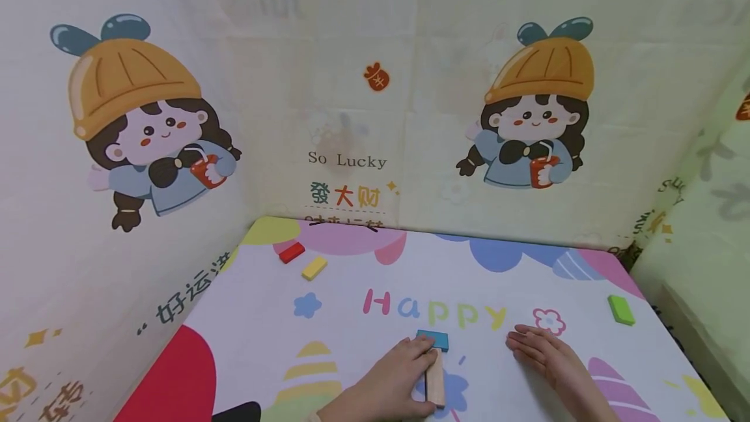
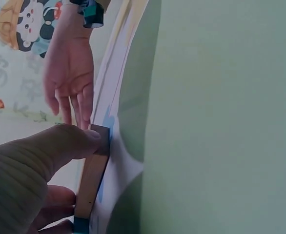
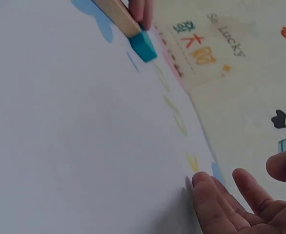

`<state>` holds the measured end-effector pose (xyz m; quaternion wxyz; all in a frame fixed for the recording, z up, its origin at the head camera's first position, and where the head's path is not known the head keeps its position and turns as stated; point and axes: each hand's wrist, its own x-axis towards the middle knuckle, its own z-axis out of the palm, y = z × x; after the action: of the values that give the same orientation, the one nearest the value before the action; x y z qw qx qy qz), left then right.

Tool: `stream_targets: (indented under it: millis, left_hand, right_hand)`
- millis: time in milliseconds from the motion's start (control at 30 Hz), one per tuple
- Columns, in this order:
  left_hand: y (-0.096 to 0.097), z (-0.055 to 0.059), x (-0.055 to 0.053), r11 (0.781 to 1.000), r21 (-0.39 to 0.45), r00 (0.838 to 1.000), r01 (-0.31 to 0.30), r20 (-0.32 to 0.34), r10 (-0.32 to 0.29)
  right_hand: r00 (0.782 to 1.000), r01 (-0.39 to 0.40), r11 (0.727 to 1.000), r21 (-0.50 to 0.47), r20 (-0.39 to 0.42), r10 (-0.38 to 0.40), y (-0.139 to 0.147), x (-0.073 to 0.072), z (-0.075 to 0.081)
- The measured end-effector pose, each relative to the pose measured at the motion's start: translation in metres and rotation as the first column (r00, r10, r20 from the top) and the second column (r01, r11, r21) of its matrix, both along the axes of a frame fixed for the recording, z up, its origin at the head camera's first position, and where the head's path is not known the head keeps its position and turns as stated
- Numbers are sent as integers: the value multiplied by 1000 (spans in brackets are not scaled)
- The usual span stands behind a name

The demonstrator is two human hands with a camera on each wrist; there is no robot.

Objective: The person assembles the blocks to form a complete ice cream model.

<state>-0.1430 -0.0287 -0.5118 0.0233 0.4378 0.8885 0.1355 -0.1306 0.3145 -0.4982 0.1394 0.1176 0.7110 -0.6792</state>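
My left hand grips a plain wooden block lengthwise on the table. In the left wrist view the thumb presses the near end of the wooden block, and the other fingers lie along its far end. A blue block lies crosswise at that far end, with my left fingertips over part of it. My right hand is off to the right, holding nothing, its fingers extended and the thumb apart in the right wrist view.
At the back left lie a red block and a yellow block. A green block sits near the table's right edge. The printed tablecloth meets patterned cloth walls at the back and left. Something black shows at the front left.
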Motion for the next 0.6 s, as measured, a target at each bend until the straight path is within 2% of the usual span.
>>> stream_targets:
  millis: [100,167,233,300,400,600]
  left_hand:
    - [-3,3,0,1000,-18,1000,2,-8,-2]
    - [-3,5,-1,1000,-24,1000,2,-13,-3]
    - [-2,6,-1,1000,-30,1000,4,-11,-4]
    - [-2,8,-2,999,-33,1000,5,6,-5]
    - [0,8,-4,999,-40,1000,17,16,-17]
    - [1,7,-5,997,-68,1000,24,2,-24]
  right_hand:
    - [998,44,993,109,-54,-39,6,-2,0]
    - [993,72,966,247,-106,-47,12,-4,1]
    - [988,94,903,418,-147,-35,20,-5,3]
    - [987,110,816,567,-156,-25,28,-7,5]
    - [992,109,711,695,-118,-36,41,-10,8]
    - [994,110,635,765,-89,-65,70,-15,6]
